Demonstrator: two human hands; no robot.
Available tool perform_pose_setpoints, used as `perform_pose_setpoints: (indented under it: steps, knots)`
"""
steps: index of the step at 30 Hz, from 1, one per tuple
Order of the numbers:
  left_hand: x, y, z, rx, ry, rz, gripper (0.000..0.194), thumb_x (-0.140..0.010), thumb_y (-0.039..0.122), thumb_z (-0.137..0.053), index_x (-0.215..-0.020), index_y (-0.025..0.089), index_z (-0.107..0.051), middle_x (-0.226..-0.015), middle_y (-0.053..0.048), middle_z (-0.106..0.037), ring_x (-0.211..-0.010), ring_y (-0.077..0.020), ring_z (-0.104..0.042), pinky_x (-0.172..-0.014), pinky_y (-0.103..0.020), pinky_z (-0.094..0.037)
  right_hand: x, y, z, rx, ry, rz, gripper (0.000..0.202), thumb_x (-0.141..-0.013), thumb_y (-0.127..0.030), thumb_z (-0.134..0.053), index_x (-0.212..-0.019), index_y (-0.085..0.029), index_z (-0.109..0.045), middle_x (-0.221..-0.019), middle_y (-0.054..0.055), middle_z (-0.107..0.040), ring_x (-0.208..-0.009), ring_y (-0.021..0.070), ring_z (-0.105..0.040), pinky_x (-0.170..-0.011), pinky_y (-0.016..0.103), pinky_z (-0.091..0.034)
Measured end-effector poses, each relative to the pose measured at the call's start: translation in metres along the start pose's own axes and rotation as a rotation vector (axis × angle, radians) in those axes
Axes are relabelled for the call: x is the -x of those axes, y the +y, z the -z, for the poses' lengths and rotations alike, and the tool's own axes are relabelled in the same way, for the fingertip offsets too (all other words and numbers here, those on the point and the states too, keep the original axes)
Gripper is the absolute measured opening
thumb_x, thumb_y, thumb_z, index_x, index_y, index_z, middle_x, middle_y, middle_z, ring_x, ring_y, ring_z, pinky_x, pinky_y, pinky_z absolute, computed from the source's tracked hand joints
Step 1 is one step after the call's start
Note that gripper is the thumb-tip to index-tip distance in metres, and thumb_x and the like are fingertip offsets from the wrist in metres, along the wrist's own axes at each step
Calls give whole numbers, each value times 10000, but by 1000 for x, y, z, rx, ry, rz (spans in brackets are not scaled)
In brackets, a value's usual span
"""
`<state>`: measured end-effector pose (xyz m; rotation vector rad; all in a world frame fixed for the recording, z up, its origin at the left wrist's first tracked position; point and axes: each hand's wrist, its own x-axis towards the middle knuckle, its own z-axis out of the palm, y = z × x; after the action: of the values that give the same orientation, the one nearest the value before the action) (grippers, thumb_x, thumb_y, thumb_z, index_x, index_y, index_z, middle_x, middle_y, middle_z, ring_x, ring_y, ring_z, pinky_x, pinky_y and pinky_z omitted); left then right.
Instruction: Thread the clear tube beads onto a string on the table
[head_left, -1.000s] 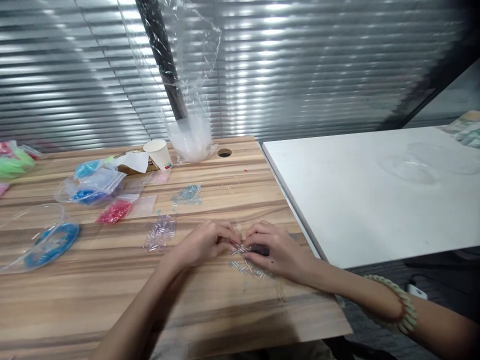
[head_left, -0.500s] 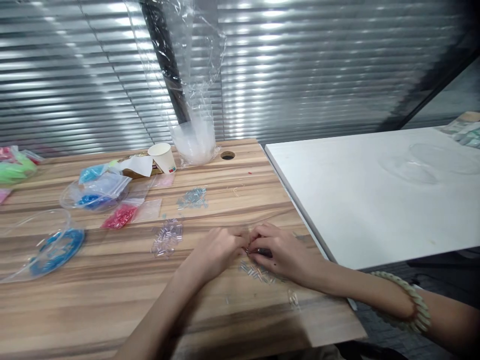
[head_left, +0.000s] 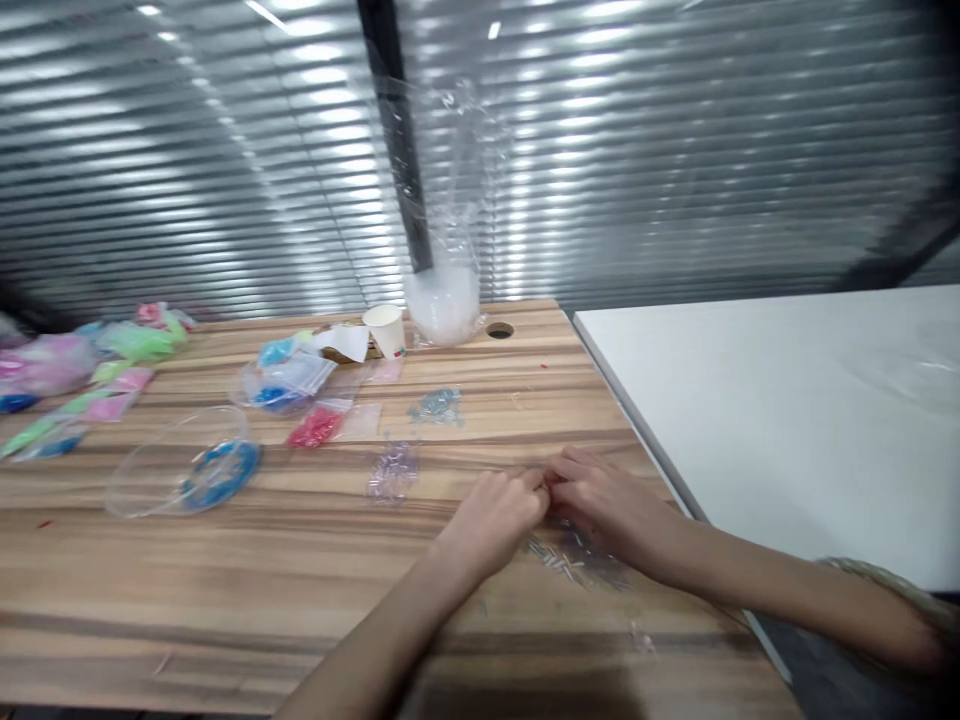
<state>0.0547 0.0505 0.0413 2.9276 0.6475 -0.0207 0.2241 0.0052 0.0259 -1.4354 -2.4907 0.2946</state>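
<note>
Over the right part of the wooden table (head_left: 300, 600), my left hand (head_left: 499, 515) and my right hand (head_left: 600, 500) meet at the fingertips. Both have their fingers closed in a pinch; whatever sits between them is too small and blurred to name. Just below the hands lies a loose pile of clear tube beads (head_left: 555, 560), partly under my right hand. To the left are a pile of pale purple tube beads (head_left: 393, 472) and, farther back, a pile of grey-blue tube beads (head_left: 438, 405).
Bags of pink-red beads (head_left: 315, 427) and blue beads (head_left: 279, 397) lie left of the piles. A clear round container (head_left: 124, 497) holds blue pieces. A paper cup (head_left: 385, 330) and wrapped plastic cups (head_left: 444, 305) stand at the back. A white table (head_left: 750, 420) adjoins on the right.
The view has turned left, so the table's things appear farther right and more bags show at left. My hands remain together, pinching; the dark gap under my right fingers is no longer visible.
</note>
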Motion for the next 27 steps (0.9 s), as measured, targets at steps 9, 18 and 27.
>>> perform_pose_setpoints:
  steps: [9,18,27]
  knots:
    - [1,-14,-11,-44,171,4,149,-908,85,-459,-917,128,-601,-945,-96,-638,-867,-211,-610,-625,-290,-466,9,22,-27,-86,80,19,219,-800,-83,-406,-698,-201,-560,-810,89,-591,-733,214,-539,-648,351,-415]
    - [43,-91,37,319,832,449,173,-838,43,-463,-833,144,-603,-676,-2,-626,-626,-125,-596,-633,-214,-448,-71,-11,-5,-177,-15,59,163,-804,-82,-441,-770,-166,-576,-794,54,-614,-758,174,-551,-654,269,-375]
    - [105,-70,-22,132,788,600,222,-857,77,-409,-882,181,-604,-852,-41,-647,-751,-147,-591,-702,-245,-463,-127,-40,-26,15,44,66,211,-813,-45,-438,-848,-143,-622,-860,92,-630,-827,206,-549,-658,276,-382]
